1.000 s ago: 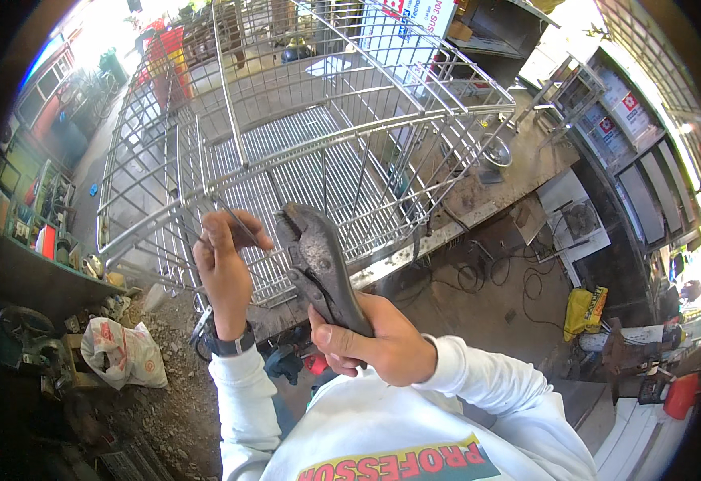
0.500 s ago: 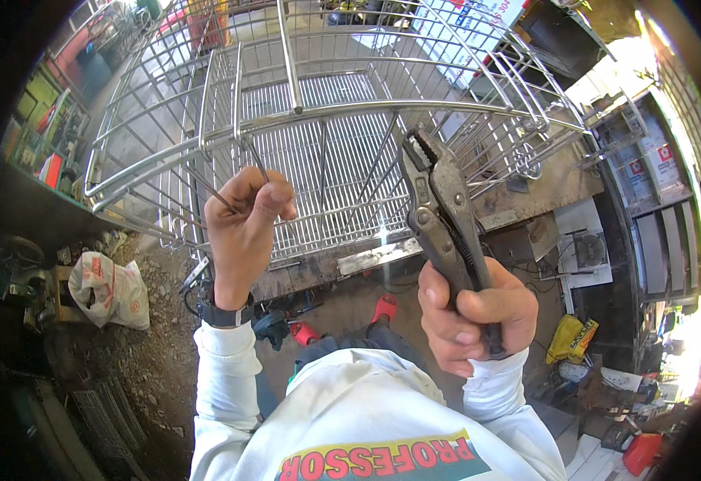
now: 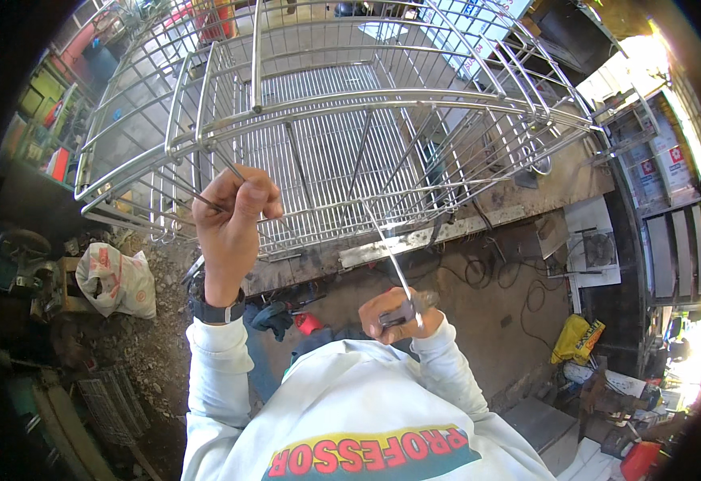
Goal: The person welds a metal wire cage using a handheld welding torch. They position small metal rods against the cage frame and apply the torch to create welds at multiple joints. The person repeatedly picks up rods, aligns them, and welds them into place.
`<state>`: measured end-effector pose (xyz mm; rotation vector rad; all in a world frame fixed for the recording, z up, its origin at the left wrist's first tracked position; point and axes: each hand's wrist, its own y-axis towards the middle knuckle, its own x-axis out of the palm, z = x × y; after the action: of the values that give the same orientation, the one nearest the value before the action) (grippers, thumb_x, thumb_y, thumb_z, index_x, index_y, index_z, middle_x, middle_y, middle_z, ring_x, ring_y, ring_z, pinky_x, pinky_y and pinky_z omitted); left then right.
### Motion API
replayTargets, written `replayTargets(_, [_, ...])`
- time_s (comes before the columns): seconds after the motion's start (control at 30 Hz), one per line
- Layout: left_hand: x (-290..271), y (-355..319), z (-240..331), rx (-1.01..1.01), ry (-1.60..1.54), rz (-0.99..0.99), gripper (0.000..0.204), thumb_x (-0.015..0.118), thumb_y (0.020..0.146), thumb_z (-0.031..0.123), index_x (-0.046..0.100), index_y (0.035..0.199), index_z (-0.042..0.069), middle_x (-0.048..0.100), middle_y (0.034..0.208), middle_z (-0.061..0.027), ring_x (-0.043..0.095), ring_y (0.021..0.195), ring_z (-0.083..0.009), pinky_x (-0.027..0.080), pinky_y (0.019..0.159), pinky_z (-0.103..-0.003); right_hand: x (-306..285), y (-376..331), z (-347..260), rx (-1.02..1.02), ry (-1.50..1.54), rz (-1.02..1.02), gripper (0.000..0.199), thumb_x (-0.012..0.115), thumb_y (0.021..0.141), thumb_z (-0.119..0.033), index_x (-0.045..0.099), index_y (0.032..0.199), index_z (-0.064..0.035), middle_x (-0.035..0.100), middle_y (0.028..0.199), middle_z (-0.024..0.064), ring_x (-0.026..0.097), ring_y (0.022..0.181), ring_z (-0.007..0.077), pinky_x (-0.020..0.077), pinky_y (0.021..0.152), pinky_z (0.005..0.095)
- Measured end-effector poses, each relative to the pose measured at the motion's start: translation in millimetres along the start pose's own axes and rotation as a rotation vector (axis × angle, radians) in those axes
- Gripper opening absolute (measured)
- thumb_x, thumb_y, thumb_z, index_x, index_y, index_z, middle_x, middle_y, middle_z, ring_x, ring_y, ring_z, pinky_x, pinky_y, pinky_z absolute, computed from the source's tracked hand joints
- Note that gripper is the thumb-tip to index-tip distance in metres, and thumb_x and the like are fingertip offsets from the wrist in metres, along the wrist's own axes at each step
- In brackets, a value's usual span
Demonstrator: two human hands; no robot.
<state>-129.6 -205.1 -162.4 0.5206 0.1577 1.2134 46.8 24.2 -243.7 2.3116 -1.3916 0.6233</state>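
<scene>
A large wire basket frame (image 3: 318, 104) of shiny metal bars stands before me on a bench. My left hand (image 3: 234, 208) is closed round thin bars at its near left side. Low in front of my chest, my right hand (image 3: 394, 317) is closed round locking pliers (image 3: 398, 314), seen nearly end-on. A bright thin metal rod (image 3: 390, 248) runs from the basket's near edge down to the pliers. Whether the jaws clamp the rod cannot be made out clearly.
The bench edge (image 3: 438, 236) crosses below the basket. Cables (image 3: 535, 297) lie on the floor to the right, near a yellow bag (image 3: 577, 338). At left, a white sack (image 3: 116, 280) rests by gravel. A red container (image 3: 641, 457) sits at lower right.
My right hand has come down and left toward my chest, turning the pliers end-on. The bright rod now shows beside them. My left hand has shifted slightly left with the basket.
</scene>
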Motion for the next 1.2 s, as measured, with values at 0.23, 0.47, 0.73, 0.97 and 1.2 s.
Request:
replayTargets(0.23, [4.5, -6.3, 1.1, -0.047, 0.054, 0.025, 0.033, 0.067, 0.104, 0.025, 0.065, 0.081, 0.000, 0.067, 0.076, -0.0050, 0.056, 0.064, -0.0095, 0.048, 0.061, -0.026, 106.6, 20.4, -133.2, 0.166, 0.328, 0.308, 0.038, 0.071, 0.096, -0.023, 0.057, 0.115, 0.0064, 0.056, 0.078, 0.0081, 0.054, 0.062, 0.0165, 0.0460, 0.055, 0.0329])
replayTargets(0.47, [6.4, -2.2, 9.6, -0.132, -0.041, 0.035, 0.035, 0.073, 0.100, 0.027, 0.065, 0.080, 0.000, 0.066, 0.074, -0.0039, 0.057, 0.066, -0.0080, 0.046, 0.061, -0.025, 99.0, 23.9, -104.7, 0.143, 0.151, 0.345, 0.033, 0.074, 0.093, -0.010, 0.057, 0.118, 0.0050, 0.063, 0.086, 0.0104, 0.063, 0.073, 0.0191, 0.0515, 0.065, 0.0338])
replayTargets(0.73, [5.4, -5.0, 13.8, -0.106, -0.009, 0.006, 0.034, 0.072, 0.100, 0.029, 0.066, 0.081, 0.002, 0.066, 0.075, -0.0028, 0.056, 0.065, -0.0076, 0.047, 0.061, -0.025, 40.1, -5.1, -20.1, -0.044, -0.072, 0.145, 0.035, 0.079, 0.092, -0.025, 0.067, 0.110, 0.0029, 0.070, 0.083, 0.0163, 0.069, 0.078, 0.0280, 0.0551, 0.071, 0.0435])
replayTargets(0.97, [1.1, -10.2, 14.3, -0.118, 0.029, 0.026, 0.034, 0.071, 0.101, 0.030, 0.068, 0.084, 0.000, 0.065, 0.075, -0.0024, 0.055, 0.066, -0.0075, 0.048, 0.062, -0.025, 140.5, 37.3, -191.7, -0.025, 0.223, -0.015, 0.037, 0.049, 0.110, -0.026, 0.036, 0.134, -0.0008, 0.070, 0.087, 0.0170, 0.072, 0.073, 0.0325, 0.0607, 0.065, 0.0423])
replayTargets(1.2, [3.6, -10.7, 7.3, -0.106, 0.021, 0.023, 0.028, 0.071, 0.101, 0.025, 0.068, 0.090, -0.001, 0.065, 0.079, -0.0026, 0.061, 0.071, -0.0097, 0.049, 0.065, -0.026, 95.1, -31.2, -79.2, -0.441, -0.246, 0.432, 0.034, 0.075, 0.096, -0.025, 0.058, 0.114, -0.0012, 0.064, 0.088, 0.0200, 0.070, 0.069, 0.0290, 0.0627, 0.064, 0.0436])
